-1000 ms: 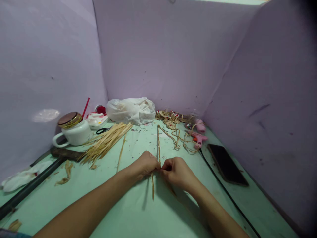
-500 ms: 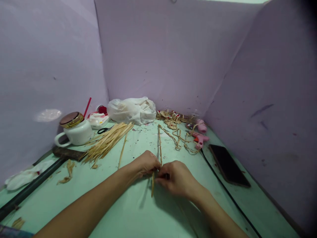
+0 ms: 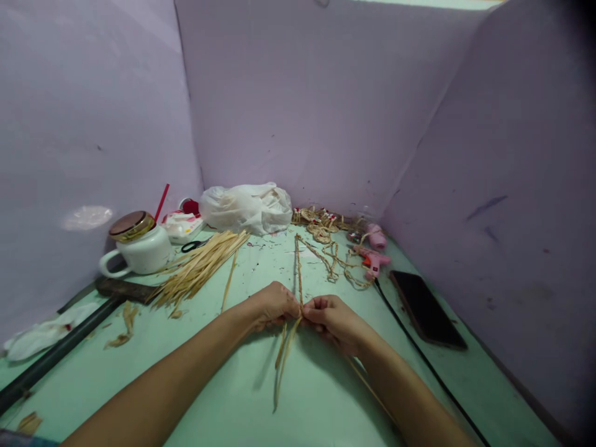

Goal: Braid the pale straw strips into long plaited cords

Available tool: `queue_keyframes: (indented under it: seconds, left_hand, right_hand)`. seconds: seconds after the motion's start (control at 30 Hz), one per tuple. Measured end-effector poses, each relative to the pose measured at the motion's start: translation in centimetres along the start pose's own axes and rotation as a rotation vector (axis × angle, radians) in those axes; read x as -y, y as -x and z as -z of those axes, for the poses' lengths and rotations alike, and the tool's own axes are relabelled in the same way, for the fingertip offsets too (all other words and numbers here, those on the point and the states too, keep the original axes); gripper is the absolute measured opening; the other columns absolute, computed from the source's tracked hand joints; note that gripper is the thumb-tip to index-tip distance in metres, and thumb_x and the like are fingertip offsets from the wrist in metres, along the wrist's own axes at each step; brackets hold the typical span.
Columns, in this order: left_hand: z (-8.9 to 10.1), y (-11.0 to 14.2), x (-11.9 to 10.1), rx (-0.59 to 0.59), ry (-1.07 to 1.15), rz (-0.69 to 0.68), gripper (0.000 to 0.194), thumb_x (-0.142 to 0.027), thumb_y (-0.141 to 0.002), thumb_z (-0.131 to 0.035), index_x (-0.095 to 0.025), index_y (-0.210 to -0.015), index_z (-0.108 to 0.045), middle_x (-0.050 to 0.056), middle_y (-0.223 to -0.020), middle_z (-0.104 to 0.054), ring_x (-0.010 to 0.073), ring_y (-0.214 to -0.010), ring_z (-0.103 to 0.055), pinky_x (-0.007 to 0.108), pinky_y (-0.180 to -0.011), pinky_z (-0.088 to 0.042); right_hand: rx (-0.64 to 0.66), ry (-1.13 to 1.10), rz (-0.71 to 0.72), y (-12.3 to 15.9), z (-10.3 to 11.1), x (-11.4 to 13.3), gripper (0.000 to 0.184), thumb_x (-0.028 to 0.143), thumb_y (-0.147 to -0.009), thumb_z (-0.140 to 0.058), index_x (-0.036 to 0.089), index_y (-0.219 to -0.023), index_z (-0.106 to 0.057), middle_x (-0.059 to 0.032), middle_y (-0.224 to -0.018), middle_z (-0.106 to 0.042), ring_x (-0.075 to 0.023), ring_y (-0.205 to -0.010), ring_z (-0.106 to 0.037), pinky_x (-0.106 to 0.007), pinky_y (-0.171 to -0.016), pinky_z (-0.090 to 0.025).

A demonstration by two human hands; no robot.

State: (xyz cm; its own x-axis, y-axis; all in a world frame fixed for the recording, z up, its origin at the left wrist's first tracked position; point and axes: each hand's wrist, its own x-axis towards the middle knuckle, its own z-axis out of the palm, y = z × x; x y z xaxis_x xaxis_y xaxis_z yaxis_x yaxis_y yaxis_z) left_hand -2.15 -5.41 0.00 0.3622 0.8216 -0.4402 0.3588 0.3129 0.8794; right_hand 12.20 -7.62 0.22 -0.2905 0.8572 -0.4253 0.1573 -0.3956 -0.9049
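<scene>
Since half a second ago, the right hand (image 3: 336,320) has shifted slightly toward the back edge of the worktop (image 3: 242,397), and a longer pale strip (image 3: 289,346) has appeared, hanging below the left hand (image 3: 275,305). Both hands pinch the near end of a straw braid (image 3: 298,267), which runs from their fingertips toward the back edge (there it bends sharply rightward). A white mug (image 3: 148,251) stands near the left edge, a straw bundle (image 3: 205,267) beside it; a phone (image 3: 427,310) lies along the right edge.
</scene>
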Motion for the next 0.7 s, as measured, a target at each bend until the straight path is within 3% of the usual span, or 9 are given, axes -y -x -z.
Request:
queue_keyframes:
  seconds: [0.2,0.33,0.4,0.5,0.63,0.7]
  left_hand:
    - [0.3,0.4,-0.3,0.024,-0.102,-0.074,0.004,-0.017,-0.050,-0.051,-0.013,-0.052,-0.053,-0.007,-0.032,-0.033,0.0037,-0.030,-0.024,0.019,-0.034,-0.014]
    - [1.9,0.9,-0.6,0.127,-0.195,-0.036,0.012,-0.023,-0.053,-0.054,-0.012,-0.058,-0.057,-0.001,-0.042,-0.050,0.0047,-0.031,-0.030,0.019,-0.034,-0.020]
    - [3.2,0.9,-0.9,0.118,-0.242,-0.004,0.017,-0.026,-0.055,-0.055,-0.012,-0.063,-0.060,0.002,-0.049,-0.056,0.0047,-0.032,-0.031,0.020,-0.034,-0.019]
    - [5.7,0.8,-1.2,-0.117,-0.303,-0.006,0.022,-0.029,-0.059,-0.055,-0.012,-0.071,-0.063,0.003,-0.058,-0.061,0.0049,-0.035,-0.033,0.019,-0.036,-0.021]
    - [9.8,1.1,-1.2,-0.719,-0.565,-0.028,0.014,-0.022,-0.060,-0.054,-0.014,-0.066,-0.064,0.005,-0.063,-0.062,0.0110,-0.051,-0.048,0.021,-0.047,-0.030]
    - [11.6,1.4,-1.0,-0.888,-0.662,0.020,0.014,-0.018,-0.059,-0.053,-0.015,-0.066,-0.064,0.005,-0.064,-0.061,0.0142,-0.058,-0.052,0.022,-0.051,-0.031]
  right_hand:
    - [-0.108,0.055,0.062,-0.9,0.2,-0.6,0.008,0.018,-0.054,-0.056,0.013,-0.053,-0.051,0.0061,-0.039,-0.042,-0.0019,-0.034,-0.023,-0.020,-0.038,-0.011]
    - [-0.065,-0.016,0.016,-0.8,0.1,-0.6,0.012,0.023,-0.054,-0.058,0.013,-0.059,-0.053,0.0055,-0.043,-0.045,-0.0014,-0.033,-0.022,-0.020,-0.037,-0.008]
    - [-0.052,-0.022,0.009,-0.9,0.0,-0.7,0.013,0.023,-0.054,-0.058,0.013,-0.060,-0.054,0.0048,-0.044,-0.047,-0.0012,-0.033,-0.022,-0.021,-0.037,-0.007]
    - [-0.035,-0.019,0.012,-1.1,0.1,-0.9,0.013,0.023,-0.054,-0.059,0.013,-0.060,-0.054,0.0046,-0.045,-0.048,-0.0010,-0.033,-0.022,-0.021,-0.037,-0.006]
    - [-0.016,-0.024,0.022,-1.2,0.2,-1.1,0.015,0.025,-0.056,-0.060,0.013,-0.060,-0.053,0.0044,-0.047,-0.049,-0.0011,-0.033,-0.022,-0.021,-0.037,-0.006]
    - [-0.012,-0.015,0.027,-1.1,0.1,-1.1,0.015,0.026,-0.056,-0.059,0.013,-0.059,-0.052,0.0042,-0.047,-0.048,-0.0012,-0.034,-0.022,-0.021,-0.037,-0.006]
